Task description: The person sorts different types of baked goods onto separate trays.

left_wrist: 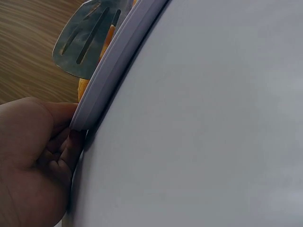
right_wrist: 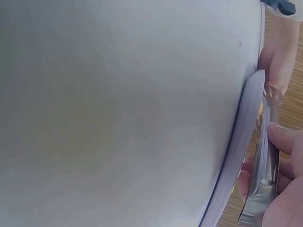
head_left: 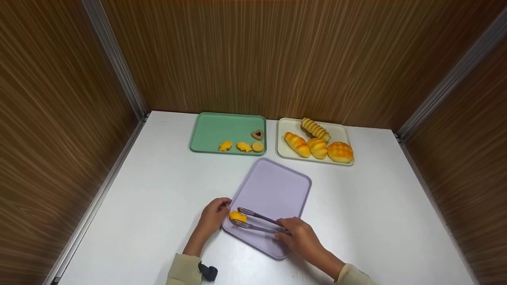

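A pale purple tray (head_left: 273, 190) lies slanted on the white table. My left hand (head_left: 215, 213) pinches its left rim; in the left wrist view, the fingers of that hand (left_wrist: 33, 156) meet the tray's edge (left_wrist: 106, 71). With my right hand (head_left: 303, 237) I hold metal tongs (head_left: 263, 228), gripped around both arms. Their slotted ends lie on either side of a small yellow-orange food piece (head_left: 237, 216) near the tray's left corner. The right wrist view shows the tongs (right_wrist: 270, 165) between thumb and fingers.
Behind, a green tray (head_left: 222, 128) carries yellow fish-shaped biscuits (head_left: 244, 147), a round one (head_left: 258, 147) and a brown heart-shaped one (head_left: 257, 135). Beside it, a cream tray (head_left: 283, 124) bears several toy-like breads (head_left: 340, 152). Wood-patterned panels (head_left: 237, 59) enclose the table's back and sides.
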A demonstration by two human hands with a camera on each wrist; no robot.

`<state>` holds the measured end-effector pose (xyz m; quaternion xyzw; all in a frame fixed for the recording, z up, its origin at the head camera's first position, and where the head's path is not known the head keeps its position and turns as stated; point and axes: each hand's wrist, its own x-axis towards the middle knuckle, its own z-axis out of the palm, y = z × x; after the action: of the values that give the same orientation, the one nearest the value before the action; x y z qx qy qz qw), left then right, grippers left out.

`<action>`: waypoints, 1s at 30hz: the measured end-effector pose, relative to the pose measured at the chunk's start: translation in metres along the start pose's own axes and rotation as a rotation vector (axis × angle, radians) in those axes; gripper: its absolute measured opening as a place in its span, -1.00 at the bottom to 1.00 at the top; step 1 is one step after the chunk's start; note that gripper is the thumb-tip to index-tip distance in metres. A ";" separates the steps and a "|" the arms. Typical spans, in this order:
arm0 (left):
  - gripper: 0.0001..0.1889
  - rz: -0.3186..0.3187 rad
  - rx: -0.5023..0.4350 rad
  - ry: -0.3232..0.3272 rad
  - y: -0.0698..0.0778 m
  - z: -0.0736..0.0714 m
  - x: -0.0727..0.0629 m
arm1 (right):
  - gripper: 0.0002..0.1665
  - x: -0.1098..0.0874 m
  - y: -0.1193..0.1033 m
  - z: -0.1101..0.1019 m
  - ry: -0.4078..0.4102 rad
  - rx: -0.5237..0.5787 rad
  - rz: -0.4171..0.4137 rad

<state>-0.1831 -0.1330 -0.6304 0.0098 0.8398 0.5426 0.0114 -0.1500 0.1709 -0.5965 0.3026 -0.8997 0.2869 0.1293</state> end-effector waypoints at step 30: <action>-0.74 0.024 0.007 0.000 -0.001 -0.001 0.000 | -0.67 0.009 0.010 -0.006 -0.015 -0.034 0.089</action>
<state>-0.1834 -0.1338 -0.6308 0.0202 0.8414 0.5399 0.0050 -0.1627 0.1764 -0.5921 0.2620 -0.9180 0.2746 0.1146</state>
